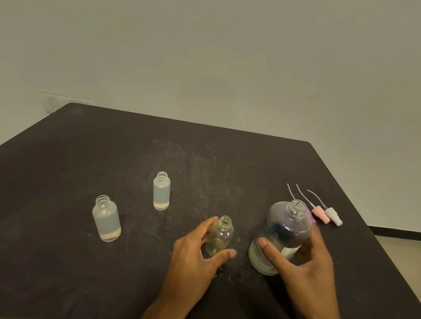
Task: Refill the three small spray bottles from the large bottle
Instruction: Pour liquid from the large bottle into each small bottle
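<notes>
At the near edge of the dark table, the left hand wraps a clear small bottle that looks nearly empty, while the right hand grips the uncapped large bottle, standing just beside it. Pouring has not begun here, so this refill seems the one in hand. Farther left, two frosted small bottles stand open with only a little liquid. Beyond the large bottle lie three spray tops, well clear of the pour.

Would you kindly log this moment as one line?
left hand: holds small bottle | right hand: grips large bottle | pour: not started
</notes>
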